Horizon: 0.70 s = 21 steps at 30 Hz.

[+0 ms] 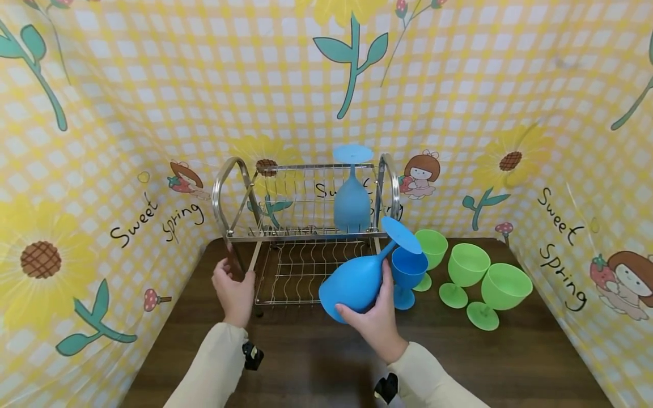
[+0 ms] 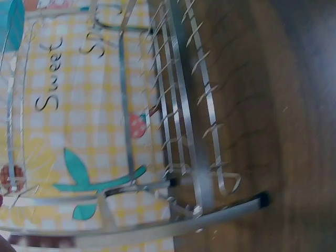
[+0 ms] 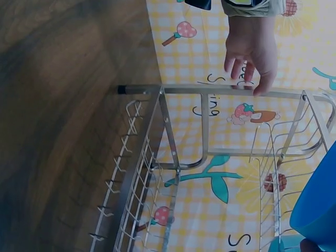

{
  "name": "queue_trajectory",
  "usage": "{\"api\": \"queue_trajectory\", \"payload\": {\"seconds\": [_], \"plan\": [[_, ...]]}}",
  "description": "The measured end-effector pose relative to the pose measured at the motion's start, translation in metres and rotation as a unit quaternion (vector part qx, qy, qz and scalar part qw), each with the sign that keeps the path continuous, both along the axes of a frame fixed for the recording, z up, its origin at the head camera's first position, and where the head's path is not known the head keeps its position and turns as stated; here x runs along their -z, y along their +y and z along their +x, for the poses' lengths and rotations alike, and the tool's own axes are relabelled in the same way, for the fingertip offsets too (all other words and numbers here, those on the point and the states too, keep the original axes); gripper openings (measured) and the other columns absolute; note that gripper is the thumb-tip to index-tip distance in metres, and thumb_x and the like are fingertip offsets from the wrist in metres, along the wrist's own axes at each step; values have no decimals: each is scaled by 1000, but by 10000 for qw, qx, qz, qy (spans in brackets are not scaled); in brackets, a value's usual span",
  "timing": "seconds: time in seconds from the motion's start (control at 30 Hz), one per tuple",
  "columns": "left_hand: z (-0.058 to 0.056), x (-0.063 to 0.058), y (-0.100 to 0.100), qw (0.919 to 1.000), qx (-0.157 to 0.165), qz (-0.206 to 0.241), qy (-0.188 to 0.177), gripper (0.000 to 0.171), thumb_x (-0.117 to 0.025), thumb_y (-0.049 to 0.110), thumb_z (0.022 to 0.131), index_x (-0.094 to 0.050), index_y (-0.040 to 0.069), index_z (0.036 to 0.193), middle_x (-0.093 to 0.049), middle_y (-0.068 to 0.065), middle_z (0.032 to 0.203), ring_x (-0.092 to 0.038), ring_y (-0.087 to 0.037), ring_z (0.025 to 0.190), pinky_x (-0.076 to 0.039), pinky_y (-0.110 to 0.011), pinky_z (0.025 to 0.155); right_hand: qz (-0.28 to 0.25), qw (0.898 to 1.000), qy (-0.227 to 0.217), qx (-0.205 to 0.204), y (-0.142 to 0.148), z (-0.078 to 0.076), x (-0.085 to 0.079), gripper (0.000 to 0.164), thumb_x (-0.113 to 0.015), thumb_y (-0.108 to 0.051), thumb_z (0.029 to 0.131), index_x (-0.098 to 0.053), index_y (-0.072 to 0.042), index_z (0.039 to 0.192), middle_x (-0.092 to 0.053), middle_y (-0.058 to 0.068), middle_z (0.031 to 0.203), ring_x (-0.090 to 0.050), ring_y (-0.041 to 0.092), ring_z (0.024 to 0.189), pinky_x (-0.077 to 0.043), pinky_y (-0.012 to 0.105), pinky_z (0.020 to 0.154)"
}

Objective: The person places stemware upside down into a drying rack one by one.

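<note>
My right hand (image 1: 374,326) grips a blue plastic goblet (image 1: 354,280) round its bowl. The goblet is tilted, foot up to the right and mouth down to the left, in front of the metal dish rack (image 1: 306,235). In the right wrist view part of this blue goblet (image 3: 320,202) shows at the right edge. My left hand (image 1: 234,292) is at the rack's left side post, thumb and fingers apart on either side of it; in the right wrist view the left hand (image 3: 253,52) reaches the side bar. Another blue goblet (image 1: 352,204) stands upside down on the upper tier, at its right end.
Right of the rack, a blue goblet (image 1: 410,266) stands upright beside several green goblets (image 1: 469,265). The rack's lower tier (image 1: 301,277) has wavy wires. Brown wooden tabletop (image 1: 316,351) lies in front. Yellow checked cloth (image 1: 285,73) surrounds the back and sides.
</note>
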State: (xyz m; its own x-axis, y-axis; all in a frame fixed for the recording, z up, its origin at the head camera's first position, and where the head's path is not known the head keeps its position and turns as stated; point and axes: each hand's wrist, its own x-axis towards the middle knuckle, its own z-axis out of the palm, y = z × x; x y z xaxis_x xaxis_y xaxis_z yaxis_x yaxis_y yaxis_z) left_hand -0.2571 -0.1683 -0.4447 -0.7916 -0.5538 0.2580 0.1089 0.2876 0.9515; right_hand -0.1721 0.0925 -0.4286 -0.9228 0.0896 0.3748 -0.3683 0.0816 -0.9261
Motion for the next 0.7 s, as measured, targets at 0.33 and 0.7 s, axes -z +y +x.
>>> {"api": "queue_trajectory", "payload": {"seconds": [0.33,0.7], "plan": [[-12,-19,-16,9989,-197,-376,-194,29,-62,11,88,-57,-5,112,-61,-21,104,-54,-25,88,-40,-30,76,369,9989,238,152,-1,-13,-18,107,-80,-24,78,-4,-4,151,-15,22,151,-24,47,134,-33,66,98],[-19,-17,-28,9954,20,-930,-210,29,-71,10,85,-60,-8,106,-63,-29,104,-57,-40,97,-40,-47,88,794,9957,467,-77,-8,-29,-44,108,-79,-30,78,-5,-4,152,-15,22,152,-28,47,133,-33,64,99]]}}
